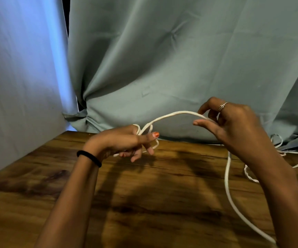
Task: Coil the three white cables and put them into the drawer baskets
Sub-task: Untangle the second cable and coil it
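A white cable (171, 115) arcs through the air between both hands above a wooden table (144, 203). My left hand (126, 140) holds small loops of that cable pinched under the thumb, a short end poking out below the fingers. My right hand (234, 126) grips the same cable farther along; from it the cable drops down and trails over the table toward the lower right edge of the view. More white cable (291, 154) lies tangled on the table at the far right, partly hidden behind my right forearm. No drawer baskets are in view.
A grey-green curtain (180, 59) hangs right behind the table's far edge. A paler sheet (19, 86) closes off the left side. A black hair band sits on my left wrist (89, 157).
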